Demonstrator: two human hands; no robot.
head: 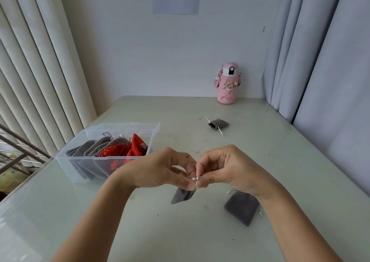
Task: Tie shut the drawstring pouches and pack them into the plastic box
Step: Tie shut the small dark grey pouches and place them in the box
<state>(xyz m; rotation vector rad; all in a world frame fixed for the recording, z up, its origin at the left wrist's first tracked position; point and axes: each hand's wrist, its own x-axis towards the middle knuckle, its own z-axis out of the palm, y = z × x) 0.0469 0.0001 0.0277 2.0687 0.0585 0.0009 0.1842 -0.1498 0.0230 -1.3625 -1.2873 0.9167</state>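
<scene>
Above the table's middle, my left hand and my right hand meet fingertip to fingertip, both pinching the silver drawstring of a grey pouch that hangs below them. A second grey pouch lies flat on the table under my right wrist. A third grey pouch lies farther back, its cords loose. The clear plastic box stands at the left and holds several grey pouches and red pouches.
A pink water bottle with stickers stands at the table's back right by the wall. Curtains hang along both sides. The pale green table ends at its left edge just beyond the box.
</scene>
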